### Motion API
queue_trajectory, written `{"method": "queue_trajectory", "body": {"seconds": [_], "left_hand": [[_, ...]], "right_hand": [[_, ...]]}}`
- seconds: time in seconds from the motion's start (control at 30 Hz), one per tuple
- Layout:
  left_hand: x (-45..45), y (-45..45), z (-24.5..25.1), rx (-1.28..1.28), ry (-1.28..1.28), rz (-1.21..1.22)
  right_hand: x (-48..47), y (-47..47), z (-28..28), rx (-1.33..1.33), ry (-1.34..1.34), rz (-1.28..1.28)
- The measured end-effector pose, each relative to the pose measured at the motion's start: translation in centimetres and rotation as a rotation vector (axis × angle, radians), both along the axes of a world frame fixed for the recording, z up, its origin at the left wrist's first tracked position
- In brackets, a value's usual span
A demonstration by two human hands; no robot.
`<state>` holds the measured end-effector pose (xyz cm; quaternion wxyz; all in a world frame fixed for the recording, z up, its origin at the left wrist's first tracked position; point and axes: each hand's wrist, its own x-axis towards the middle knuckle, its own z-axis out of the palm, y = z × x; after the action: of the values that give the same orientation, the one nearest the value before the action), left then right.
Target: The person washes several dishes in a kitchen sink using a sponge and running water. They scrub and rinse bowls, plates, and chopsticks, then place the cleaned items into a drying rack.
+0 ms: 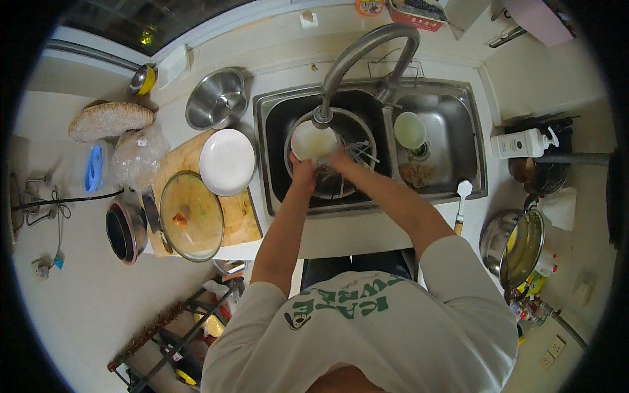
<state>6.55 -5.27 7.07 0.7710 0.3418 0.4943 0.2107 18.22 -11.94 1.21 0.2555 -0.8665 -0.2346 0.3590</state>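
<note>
My left hand (303, 173) grips the near rim of a pale bowl (313, 139), tilted under the spout of the steel faucet (323, 116). My right hand (339, 159) is blurred at the bowl's right side; whether it holds anything cannot be told. Below both hands a round metal basin (372, 132) stands in the left sink compartment (271, 186), with chopsticks or similar thin utensils (363, 150) in it. A pale green bowl (410, 130) sits in the right sink compartment (454, 123), near some brownish food scraps (416, 174).
Left of the sink, a white plate (227, 162) and a glass lid (191, 216) rest on a wooden cutting board (245, 216), with a steel bowl (216, 98) behind. A white-headed brush (464, 189), a pump bottle (521, 143) and a steel pot (513, 245) stand right.
</note>
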Motion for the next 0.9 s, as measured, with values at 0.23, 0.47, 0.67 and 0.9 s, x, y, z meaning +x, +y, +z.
{"method": "queue_trajectory", "body": {"seconds": [0.23, 0.47, 0.67, 0.9], "left_hand": [[-0.9, 1.3, -0.6, 0.01, 0.09, -0.173], [1.5, -1.0, 0.9, 0.07, 0.069, -0.187], [-1.0, -0.7, 1.3, 0.105, 0.109, -0.154], [-0.4, -1.2, 0.9, 0.001, 0.182, -0.108]], "right_hand": [[-4.0, 0.2, 3.2, 0.01, 0.644, -0.556], [-1.7, -1.6, -5.0, 0.077, 0.296, -0.435], [0.1, -0.9, 1.1, 0.031, 0.022, -0.067], [1.0, -1.5, 4.2, 0.086, 0.131, 0.075]]}}
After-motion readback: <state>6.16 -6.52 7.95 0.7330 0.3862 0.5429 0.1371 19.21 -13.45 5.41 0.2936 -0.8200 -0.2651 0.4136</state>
